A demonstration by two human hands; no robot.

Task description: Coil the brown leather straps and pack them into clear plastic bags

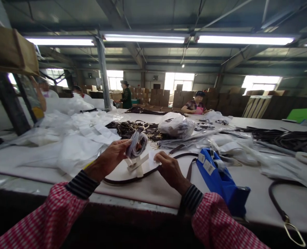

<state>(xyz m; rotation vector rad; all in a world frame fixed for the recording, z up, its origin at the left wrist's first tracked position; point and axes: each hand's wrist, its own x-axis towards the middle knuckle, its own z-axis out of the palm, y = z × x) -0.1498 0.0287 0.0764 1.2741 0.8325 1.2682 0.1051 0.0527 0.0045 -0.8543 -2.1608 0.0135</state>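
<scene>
My left hand (112,158) is closed on a coiled bundle wrapped in clear plastic (137,145), held up above the table. Something brownish shows through the middle of the roll. My right hand (170,169) pinches a small white slip (153,159) to the right of the bundle. Below the hands, several pale strips (136,167) lie crossed on the table. A dark strap (140,178) curves around them and passes beneath my right hand. A blue tape dispenser (218,180) with white labels stands close to my right forearm.
White plastic bags (73,138) heap at the left. Behind my hands lie dark straps with metal fittings (127,129) and a stuffed white bag (175,124). A strap with a metal ring (295,233) hangs over the front edge at right. A person (198,103) sits across the table.
</scene>
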